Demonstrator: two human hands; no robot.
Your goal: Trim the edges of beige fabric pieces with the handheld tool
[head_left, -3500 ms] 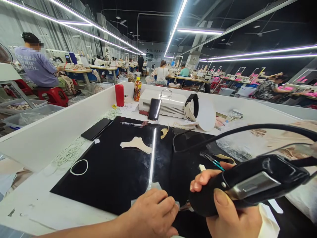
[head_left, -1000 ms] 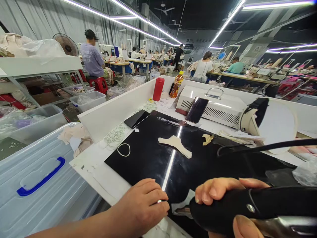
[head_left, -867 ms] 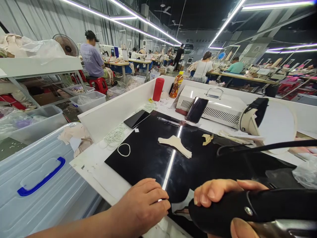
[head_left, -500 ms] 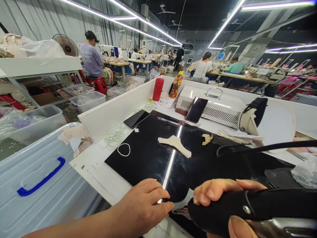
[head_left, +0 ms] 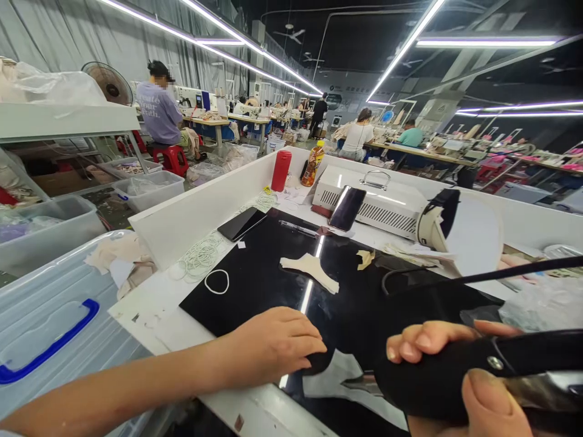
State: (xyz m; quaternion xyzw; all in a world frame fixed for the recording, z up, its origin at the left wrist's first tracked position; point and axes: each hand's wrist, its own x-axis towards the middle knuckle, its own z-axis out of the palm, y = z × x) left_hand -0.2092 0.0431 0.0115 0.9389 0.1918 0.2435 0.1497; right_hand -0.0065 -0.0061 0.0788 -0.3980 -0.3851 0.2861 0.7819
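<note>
My right hand [head_left: 437,346] is wrapped round a bulky black hand tool [head_left: 432,388] with a metal lever along its side. A thin metal tip [head_left: 364,383] sticks out of its left end, above a grey translucent cut piece [head_left: 334,373] near the front edge. My left hand [head_left: 282,343] hovers over or rests on the black board [head_left: 255,303], palm down, fingers stretched out and nothing visible in them. Farther back on the board lie a cream stack of shaped cut pieces [head_left: 310,271], a small yellowish scrap [head_left: 365,260] and a pale elastic loop [head_left: 217,281].
A black cable [head_left: 492,274] crosses the right side. Behind the board stand a white vented machine [head_left: 387,206], a phone [head_left: 347,208], a red container [head_left: 281,171] and a drink bottle [head_left: 313,164]. A tablet [head_left: 241,223] lies left, beside a blue-handled lidded bin [head_left: 54,303].
My left hand has moved slightly up and right, away from the tool tip. My right hand and the black tool have shifted right, showing more of the grey piece. The view has turned slightly.
</note>
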